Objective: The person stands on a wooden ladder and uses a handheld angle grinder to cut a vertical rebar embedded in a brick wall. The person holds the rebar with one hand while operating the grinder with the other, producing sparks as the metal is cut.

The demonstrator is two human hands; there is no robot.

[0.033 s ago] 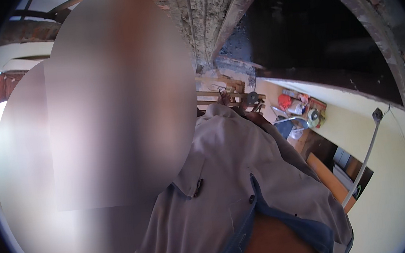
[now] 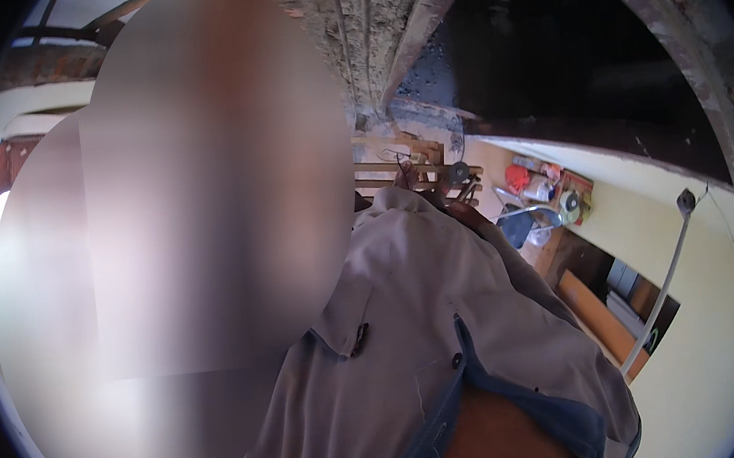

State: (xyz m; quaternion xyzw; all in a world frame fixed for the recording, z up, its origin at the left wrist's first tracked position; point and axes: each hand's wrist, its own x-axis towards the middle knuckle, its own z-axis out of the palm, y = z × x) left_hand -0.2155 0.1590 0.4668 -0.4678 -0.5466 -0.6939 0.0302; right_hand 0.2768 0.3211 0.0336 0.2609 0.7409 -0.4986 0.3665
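Observation:
My grey shirt [image 2: 408, 287] with its blue-lined collar [image 2: 451, 415] fills the lower middle. Along its right side runs the sleeve [image 2: 521, 271], and past it shows a strip of bare skin [image 2: 469, 214], seemingly my right forearm. The fingers at its end are too small and hidden to make out. My left hand is not visible; a large blurred patch covers the left side. Beyond the shirt hem are wooden slats [image 2: 379, 173] and a small dark round object [image 2: 459, 172], close to that bare skin. Whether a hand touches either, I cannot tell.
Rough masonry [image 2: 366, 35] and a dark opening [image 2: 580, 58] lie at the top. On the right, a grey rod [image 2: 661, 298] leans by the cream wall [image 2: 728, 309]. Farther down are a red item [image 2: 518, 179], a metal-framed chair [image 2: 525, 218] and an orange-brown board [image 2: 596, 317].
The view has shifted very slightly; the items by the wall sit a few pixels farther right. Otherwise the scene looks the same.

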